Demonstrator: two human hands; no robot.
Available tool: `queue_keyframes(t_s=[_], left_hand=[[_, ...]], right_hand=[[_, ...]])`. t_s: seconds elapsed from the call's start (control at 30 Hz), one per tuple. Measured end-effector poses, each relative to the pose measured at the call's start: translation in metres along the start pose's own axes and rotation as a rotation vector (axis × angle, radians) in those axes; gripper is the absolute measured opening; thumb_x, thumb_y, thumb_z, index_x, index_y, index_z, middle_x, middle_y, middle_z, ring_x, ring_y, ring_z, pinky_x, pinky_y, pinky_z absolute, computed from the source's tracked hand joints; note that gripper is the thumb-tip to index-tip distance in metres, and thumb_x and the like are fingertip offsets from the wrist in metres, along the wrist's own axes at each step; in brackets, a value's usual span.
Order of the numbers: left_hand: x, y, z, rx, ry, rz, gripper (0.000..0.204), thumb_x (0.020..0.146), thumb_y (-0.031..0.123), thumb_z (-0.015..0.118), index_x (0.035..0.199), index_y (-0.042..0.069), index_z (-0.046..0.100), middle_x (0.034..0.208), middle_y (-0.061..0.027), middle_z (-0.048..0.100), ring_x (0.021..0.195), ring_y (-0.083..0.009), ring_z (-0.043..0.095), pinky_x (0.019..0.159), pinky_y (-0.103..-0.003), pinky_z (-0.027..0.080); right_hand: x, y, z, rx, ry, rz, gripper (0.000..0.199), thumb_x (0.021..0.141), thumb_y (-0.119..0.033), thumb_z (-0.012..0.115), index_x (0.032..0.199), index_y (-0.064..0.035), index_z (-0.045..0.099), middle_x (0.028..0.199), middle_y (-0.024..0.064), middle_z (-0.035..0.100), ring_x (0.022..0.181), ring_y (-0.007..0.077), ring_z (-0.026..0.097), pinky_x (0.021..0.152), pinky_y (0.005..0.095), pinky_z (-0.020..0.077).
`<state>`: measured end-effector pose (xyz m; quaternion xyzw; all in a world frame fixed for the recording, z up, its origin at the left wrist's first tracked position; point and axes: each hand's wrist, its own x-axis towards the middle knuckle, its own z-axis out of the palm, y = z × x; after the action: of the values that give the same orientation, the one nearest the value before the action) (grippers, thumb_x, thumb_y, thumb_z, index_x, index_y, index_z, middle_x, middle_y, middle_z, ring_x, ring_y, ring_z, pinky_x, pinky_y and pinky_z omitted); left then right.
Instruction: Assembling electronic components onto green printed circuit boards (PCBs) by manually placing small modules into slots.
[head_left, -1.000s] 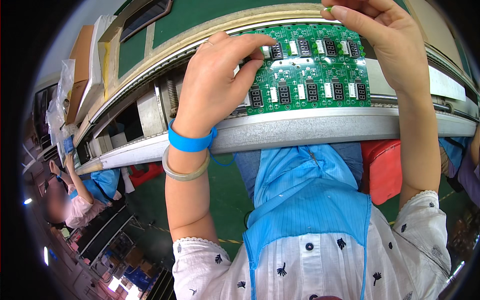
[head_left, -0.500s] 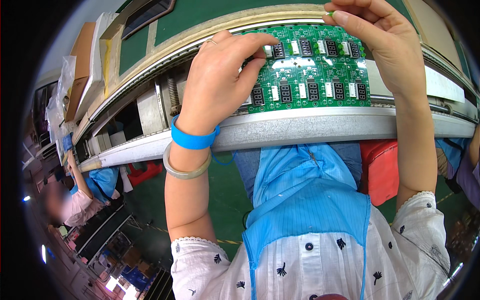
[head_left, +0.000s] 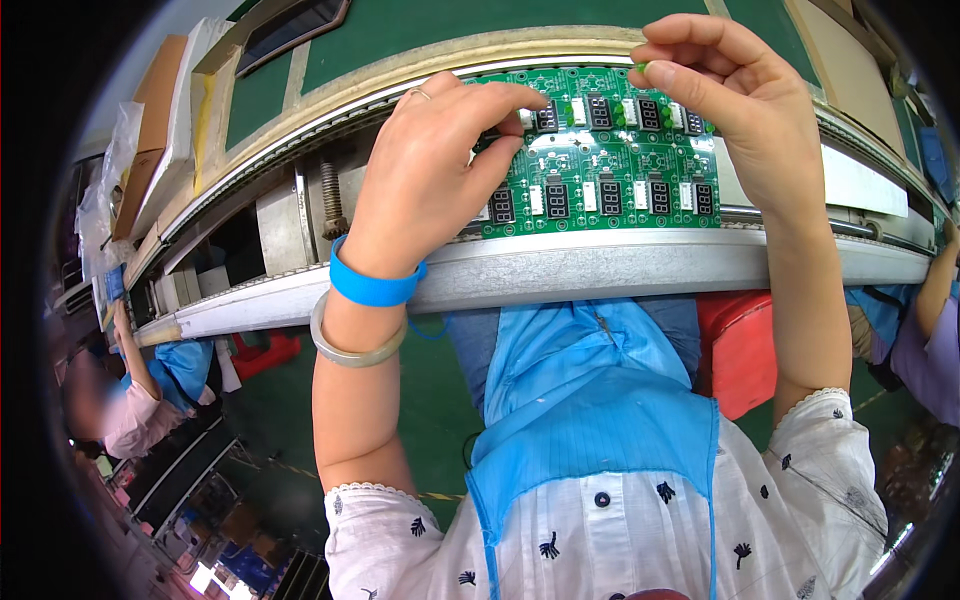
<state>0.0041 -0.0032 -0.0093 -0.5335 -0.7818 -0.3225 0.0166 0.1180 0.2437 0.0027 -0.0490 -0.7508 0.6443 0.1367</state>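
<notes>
A green circuit board panel (head_left: pixel 628 160) lies across the rails in front of me, carrying two rows of black digit displays and white connectors. My left hand (head_left: pixel 440 165) rests over the panel's left end, index finger reaching to a display in the far row. Its thumb and index finger are apart with no part visible between them; the other fingers are mostly hidden. Above the panel's far right edge, my right hand (head_left: pixel 740 105) pinches a small green component (head_left: pixel 640 68) between thumb and fingertips. Similar green parts stand beside the far-row displays.
A metal rail (head_left: pixel 560 262) runs along the near side of the panel. Cardboard and white foam (head_left: pixel 170 130) stand at the far left. A red stool (head_left: pixel 738 350) is below the rail. Other people sit at the left and right edges.
My right hand has come down closer to the panel's far edge, still pinching the green component. My left hand keeps its place on the panel. The whole view has shifted slightly.
</notes>
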Motion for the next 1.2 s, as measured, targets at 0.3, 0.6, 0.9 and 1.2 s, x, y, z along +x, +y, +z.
queue_keyframes(t_s=[0.3,0.6,0.9,1.2], left_hand=[[-0.002,-0.004,0.003,-0.020,0.052,0.056,0.035,0.079,-0.003,0.075,0.112,0.008,0.074,0.090,-0.0084,0.071,0.088,-0.0258,0.066,0.078,-0.037,0.054],[-0.006,-0.010,0.004,0.002,0.092,0.096,0.030,0.080,0.001,0.076,0.109,0.007,0.074,0.093,-0.0089,0.072,0.087,-0.0274,0.066,0.077,-0.038,0.054],[-0.007,-0.014,0.002,0.021,0.160,0.107,0.024,0.086,0.004,0.075,0.109,0.006,0.074,0.095,-0.0077,0.074,0.092,-0.0234,0.069,0.081,-0.034,0.055],[0.012,-0.035,0.020,-0.336,0.652,0.554,0.016,0.079,-0.001,0.073,0.095,0.003,0.072,0.085,-0.0130,0.070,0.079,-0.0313,0.064,0.073,-0.039,0.049]], right_hand=[[-0.009,-0.008,0.017,-0.232,-0.102,-0.056,0.025,0.093,-0.005,0.073,0.118,-0.0033,0.072,0.108,0.0093,0.076,0.102,0.0197,0.072,0.095,0.0324,0.0553],[0.004,-0.004,0.028,-0.924,-0.286,-0.701,0.025,0.083,-0.002,0.074,0.106,-0.0107,0.074,0.093,0.0088,0.071,0.092,0.0296,0.068,0.084,0.0410,0.0481],[0.008,-0.008,0.036,-1.011,-0.360,-0.709,0.027,0.080,-0.002,0.076,0.106,-0.0081,0.074,0.092,0.0035,0.071,0.098,0.0252,0.063,0.090,0.0384,0.0446],[0.010,-0.005,0.041,-1.028,-0.370,-0.751,0.026,0.079,-0.003,0.078,0.104,-0.0084,0.075,0.090,0.0026,0.071,0.096,0.0233,0.064,0.091,0.0380,0.0446]])
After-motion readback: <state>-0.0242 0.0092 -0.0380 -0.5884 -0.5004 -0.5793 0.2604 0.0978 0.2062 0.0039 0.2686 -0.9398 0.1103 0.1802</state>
